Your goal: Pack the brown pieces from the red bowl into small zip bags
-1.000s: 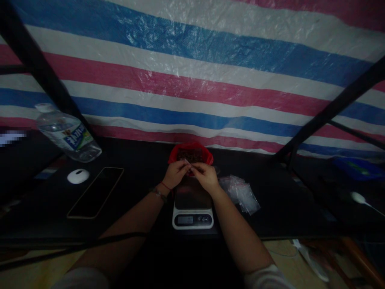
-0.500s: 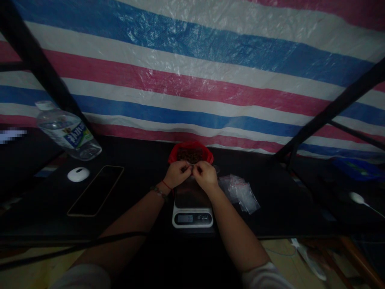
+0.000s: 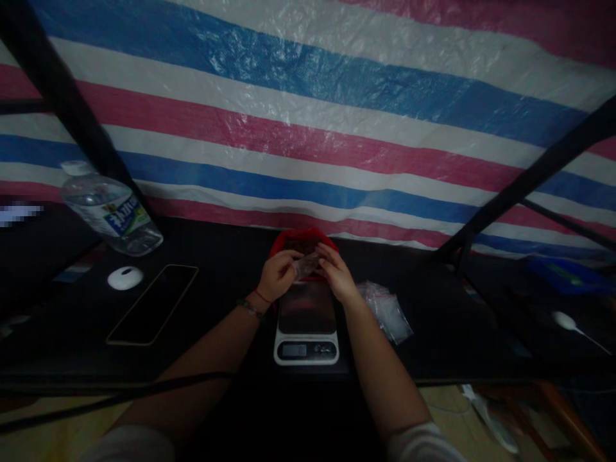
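Note:
A small clear zip bag [image 3: 307, 265] is pinched in my left hand [image 3: 280, 274], held above the far end of a white kitchen scale [image 3: 274, 346]. My right hand [image 3: 338, 276] is at the bag's right side, fingers stretched out and slightly apart; whether they touch the plastic is hard to see. Just beyond both hands stands a red plastic bag [image 3: 276, 246] holding small brown pieces [image 3: 301, 246], partly hidden by my fingers. The scale's dark plate [image 3: 307, 311] shows beneath my hands; its display is too dim to read surely.
Several clear zip bags [image 3: 392, 314] lie right of the scale. On the left are a phone [image 3: 154, 305], a white oval object [image 3: 125, 278] and a clear bottle [image 3: 113, 212]. A striped plastic sheet [image 3: 308, 141] hangs behind, with black frame bars [image 3: 524, 179] at both sides.
My hands were close together, pinching at the bag's top. They have moved apart; my right fingers have straightened, and more of the zip bag and scale plate shows.

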The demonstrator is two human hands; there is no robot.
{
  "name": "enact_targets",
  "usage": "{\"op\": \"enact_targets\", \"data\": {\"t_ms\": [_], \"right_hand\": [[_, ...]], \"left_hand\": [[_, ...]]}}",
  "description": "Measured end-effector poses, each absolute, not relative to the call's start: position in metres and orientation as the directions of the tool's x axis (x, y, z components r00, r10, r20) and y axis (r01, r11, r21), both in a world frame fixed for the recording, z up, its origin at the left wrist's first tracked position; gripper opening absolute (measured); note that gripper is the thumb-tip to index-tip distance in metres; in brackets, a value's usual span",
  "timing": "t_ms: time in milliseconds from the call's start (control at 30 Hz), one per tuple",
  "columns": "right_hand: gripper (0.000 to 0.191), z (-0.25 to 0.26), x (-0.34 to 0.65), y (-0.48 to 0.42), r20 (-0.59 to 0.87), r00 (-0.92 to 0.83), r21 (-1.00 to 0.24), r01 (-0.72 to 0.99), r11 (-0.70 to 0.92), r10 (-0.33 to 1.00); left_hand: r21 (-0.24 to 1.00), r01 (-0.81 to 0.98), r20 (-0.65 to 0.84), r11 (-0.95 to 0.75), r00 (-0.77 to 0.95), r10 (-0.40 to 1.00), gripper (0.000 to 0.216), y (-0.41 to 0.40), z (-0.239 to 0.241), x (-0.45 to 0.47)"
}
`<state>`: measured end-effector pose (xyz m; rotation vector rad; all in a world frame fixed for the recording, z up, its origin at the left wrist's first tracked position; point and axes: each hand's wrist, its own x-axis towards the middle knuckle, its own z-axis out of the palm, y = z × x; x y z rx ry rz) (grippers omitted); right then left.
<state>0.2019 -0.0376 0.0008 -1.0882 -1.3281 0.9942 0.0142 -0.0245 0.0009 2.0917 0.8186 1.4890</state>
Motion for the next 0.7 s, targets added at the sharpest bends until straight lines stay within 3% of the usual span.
{"op": "enact_targets", "data": {"t_ms": [67, 167, 333, 400, 467, 567, 700], "right_hand": [[0.047, 0.001, 0.201, -0.040, 0.116, -0.053, -0.992, -0.065, 0.112, 0.992], [0.041, 0.002, 0.203, -0.041, 0.063, -0.118, -0.983, -0.176, 0.042, 0.991], [0.030, 0.005, 0.214, -0.024, 0.091, 0.142, -0.972, -0.202, 0.119, 0.986], [0.026, 0.011, 0.219, -0.012, 0.171, 0.235, -0.982, -0.035, 0.184, 0.957], [0.023, 0.021, 0.224, 0.002, 0.322, 0.215, -0.926, 0.273, 0.260, 0.922], [0.022, 0.042, 0.228, 0.019, 0.471, -0.044, -0.612, 0.702, 0.363, 0.881], [0.025, 0.066, 0.225, 0.032, 0.446, -0.269, -0.270, 0.869, 0.415, 0.854]], "left_hand": [[0.682, 0.186, 0.670, -0.707, 0.227, 0.707, 0.016, -0.025, -0.001, 0.014], [0.757, 0.197, 0.608, -0.623, 0.136, 0.782, 0.018, -0.022, -0.004, 0.016], [0.815, 0.208, 0.575, -0.540, -0.184, 0.797, 0.022, -0.009, -0.013, 0.014], [0.796, 0.276, 0.600, -0.539, -0.249, 0.760, 0.026, -0.002, -0.018, 0.011], [0.783, 0.367, 0.608, -0.503, -0.273, 0.746, 0.029, 0.005, -0.025, 0.008], [0.769, 0.456, 0.598, -0.448, -0.266, 0.756, 0.035, 0.013, -0.033, 0.008], [0.749, 0.466, 0.612, -0.471, -0.214, 0.762, 0.044, 0.014, -0.037, 0.011]]}}
